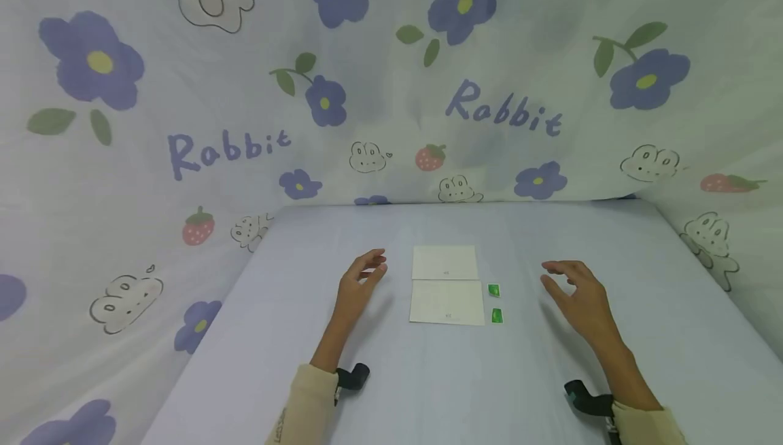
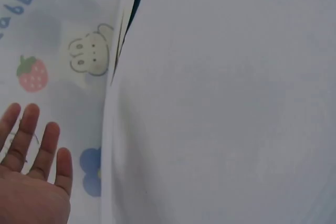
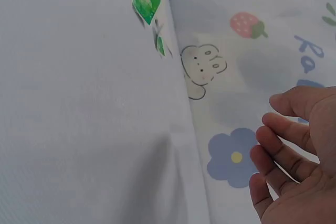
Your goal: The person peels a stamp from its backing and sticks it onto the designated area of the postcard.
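2 white cards (image 1: 445, 301), between left hand (image 1: 361, 282) and right hand (image 1: 581, 297), each loosely relaxed

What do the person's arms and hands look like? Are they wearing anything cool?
The left hand and right hand are bare, with no gloves. The left sleeve and right sleeve are beige; dark lettering marks the left one. Each wrist has a curved black gadget.

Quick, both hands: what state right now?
Left hand: open, holding nothing.
Right hand: open, holding nothing.
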A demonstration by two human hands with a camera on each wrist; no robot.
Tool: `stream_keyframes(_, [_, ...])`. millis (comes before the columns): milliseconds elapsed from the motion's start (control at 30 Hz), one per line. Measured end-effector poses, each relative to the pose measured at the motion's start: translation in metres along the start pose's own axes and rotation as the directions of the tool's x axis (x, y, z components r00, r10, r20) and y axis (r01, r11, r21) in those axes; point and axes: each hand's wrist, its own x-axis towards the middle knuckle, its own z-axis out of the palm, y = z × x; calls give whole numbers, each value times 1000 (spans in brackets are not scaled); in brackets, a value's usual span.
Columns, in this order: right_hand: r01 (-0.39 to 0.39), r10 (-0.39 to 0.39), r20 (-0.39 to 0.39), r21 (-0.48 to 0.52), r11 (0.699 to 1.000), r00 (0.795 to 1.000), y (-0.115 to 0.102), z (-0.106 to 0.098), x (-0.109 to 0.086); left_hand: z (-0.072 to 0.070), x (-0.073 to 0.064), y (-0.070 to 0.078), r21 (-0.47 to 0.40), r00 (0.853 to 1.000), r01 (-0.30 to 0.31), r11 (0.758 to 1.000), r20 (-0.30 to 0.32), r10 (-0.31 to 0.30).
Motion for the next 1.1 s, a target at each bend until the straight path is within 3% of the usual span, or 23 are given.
stream_keyframes(200, [-49,49,-33,-6,999,998,2,4,-4,4,-1,3,-117,1000,6,993,11,-5])
stream_keyframes(367, [-65,66,-31,13,998,997,6,5,-7,9,-3,4,-160,1000,20,987,19,-17])
stream_keyframes(633, [-51,54,-38,62,997,998,7,8,-6,13,-8,5,-252,998,45,967,-28,-53])
stream_keyframes(833, [-60,64,-43,78,995,997,2,6,-7,15,-7,8,-252,1000,10,968,-11,-13])
stream_keyframes(1100, [-45,47,-27,75,996,999,-1,9,-11,22,-11,4,-254,1000,15,967,9,-13])
